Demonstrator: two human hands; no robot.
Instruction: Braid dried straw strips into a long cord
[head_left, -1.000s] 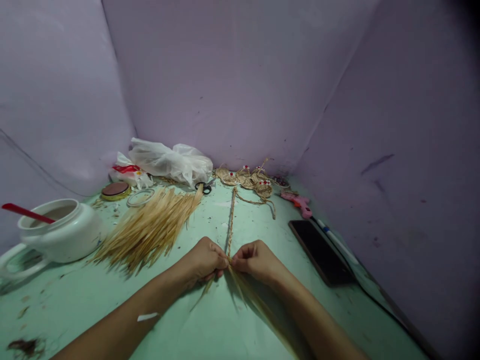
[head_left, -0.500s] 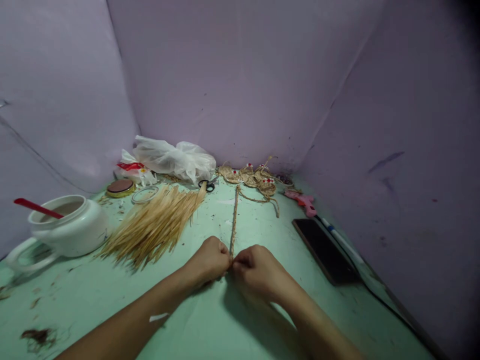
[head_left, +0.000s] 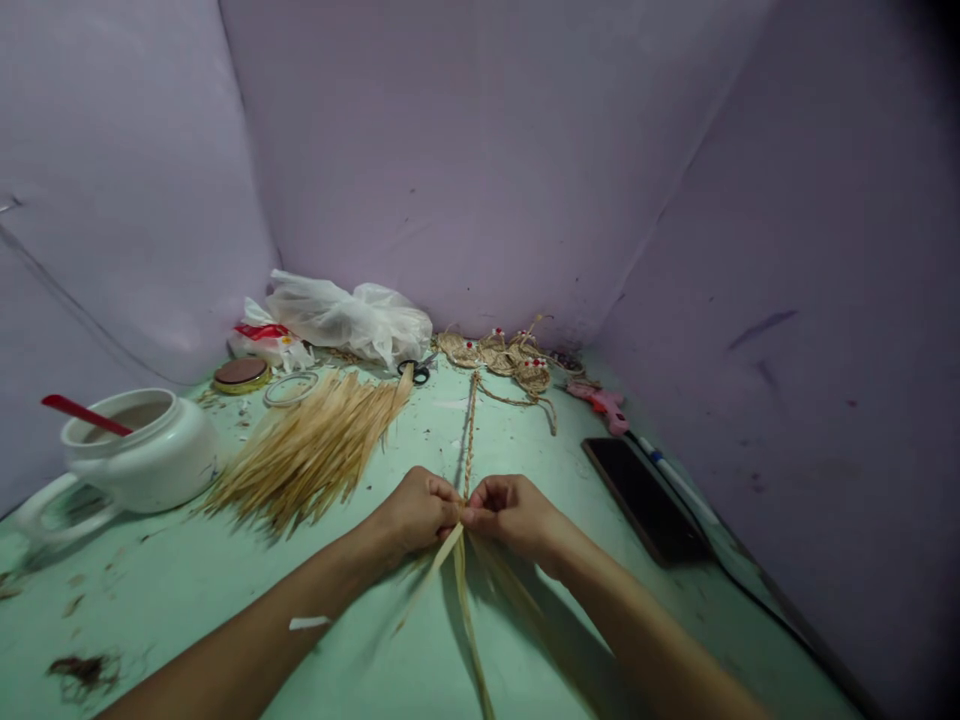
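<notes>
A thin straw braid [head_left: 469, 440] runs straight down the green table from its far end to my hands. My left hand [head_left: 426, 510] is closed in a pinch at the braid's near end. Against it, my right hand [head_left: 510, 515] pinches the same spot from the other side, fingertips touching. Loose straw strands [head_left: 466, 620] fan out below both hands toward me, some blurred by motion. Left of the braid lies a spread bundle of dry straw [head_left: 315, 450]. From the braid's far end a thin cord [head_left: 517, 398] curls off to the right.
At left stands a white pot [head_left: 142, 460] with a red-handled utensil. Along the back lie a plastic bag [head_left: 352, 315], scissors [head_left: 414, 372], a round tin [head_left: 241, 375] and woven beaded pieces [head_left: 495, 352]. At right are a pink glue gun [head_left: 602, 405] and a dark phone [head_left: 649, 500].
Both hands have risen slightly and turned, so the fingertips now show. Loose strands now spread out below them where few were visible before.
</notes>
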